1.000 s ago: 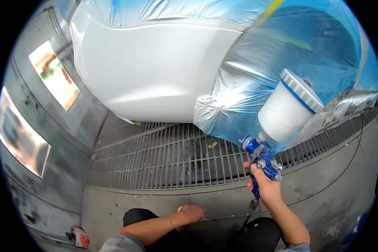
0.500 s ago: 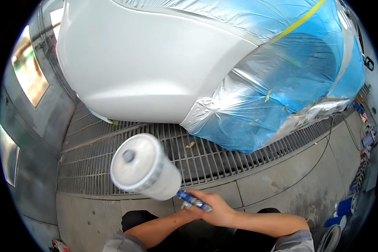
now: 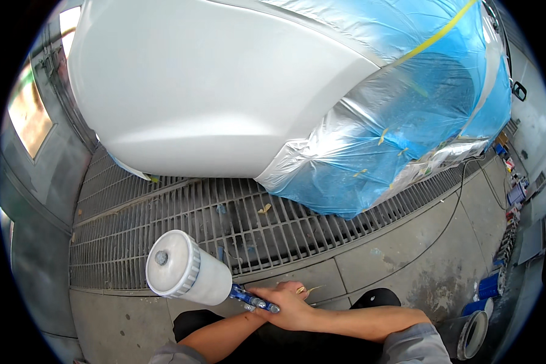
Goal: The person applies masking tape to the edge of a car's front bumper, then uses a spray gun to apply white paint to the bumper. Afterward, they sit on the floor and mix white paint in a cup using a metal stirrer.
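My right hand (image 3: 288,310) grips a blue spray gun (image 3: 247,296) with a white lidded cup (image 3: 194,273), tipped over toward the left. My left hand (image 3: 291,286) lies mostly hidden under it, fingers curled on a thin tan strip (image 3: 306,289) like tape or string. Beyond both hands stands a pale grey-white car body panel (image 3: 206,85), bordered on the right by crinkled blue and silvery masking film (image 3: 431,115) with yellow tape (image 3: 434,34).
A floor grate (image 3: 139,218) runs under the car beside concrete slabs (image 3: 394,261). A dark hose (image 3: 443,233) snakes across them. Blue cans (image 3: 490,286) and other containers line the right side; a grey wall with lit windows (image 3: 29,112) is at left.
The gun has swung from upright at right to tilted at centre-left, and my right hand has moved onto my left. The view has shifted, showing more car and the cans at right.
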Tool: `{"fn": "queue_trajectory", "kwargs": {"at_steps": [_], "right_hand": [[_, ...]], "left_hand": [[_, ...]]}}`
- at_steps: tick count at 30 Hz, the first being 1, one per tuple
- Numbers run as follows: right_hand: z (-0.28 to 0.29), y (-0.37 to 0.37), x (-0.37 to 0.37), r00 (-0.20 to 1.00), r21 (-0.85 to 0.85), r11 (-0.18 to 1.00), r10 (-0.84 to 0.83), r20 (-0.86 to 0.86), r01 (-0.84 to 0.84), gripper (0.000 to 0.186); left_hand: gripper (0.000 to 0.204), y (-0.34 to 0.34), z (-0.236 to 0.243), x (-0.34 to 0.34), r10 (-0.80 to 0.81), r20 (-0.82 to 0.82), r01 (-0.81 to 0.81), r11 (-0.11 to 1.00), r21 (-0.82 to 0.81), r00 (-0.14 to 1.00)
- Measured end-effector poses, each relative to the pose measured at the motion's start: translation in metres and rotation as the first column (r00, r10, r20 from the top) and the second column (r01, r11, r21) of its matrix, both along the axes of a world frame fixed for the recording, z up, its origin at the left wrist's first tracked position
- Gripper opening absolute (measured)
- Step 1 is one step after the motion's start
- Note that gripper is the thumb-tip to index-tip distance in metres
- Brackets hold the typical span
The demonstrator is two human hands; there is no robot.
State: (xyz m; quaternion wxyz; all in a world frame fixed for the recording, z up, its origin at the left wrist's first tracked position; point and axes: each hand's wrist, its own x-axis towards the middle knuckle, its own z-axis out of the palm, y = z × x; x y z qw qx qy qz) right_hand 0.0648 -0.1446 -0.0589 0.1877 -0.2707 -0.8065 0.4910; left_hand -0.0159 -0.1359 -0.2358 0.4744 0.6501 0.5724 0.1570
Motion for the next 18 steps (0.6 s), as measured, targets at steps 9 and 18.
{"fn": "queue_trajectory", "kwargs": {"at_steps": [9, 18], "right_hand": [[-0.019, -0.001, -0.011, 0.996, -0.065, 0.997, 0.03, -0.081, -0.036, 0.049], [-0.019, 0.003, -0.014, 0.998, -0.039, 0.999, 0.013, -0.055, -0.015, 0.048]], "left_hand": [[0.025, -0.006, -0.017, -0.016, 0.031, 0.038, -0.033, 0.998, 0.053, 0.999], [0.025, -0.004, -0.001, -0.019, 0.017, -0.029, -0.018, 0.999, -0.038, 0.999]]}}
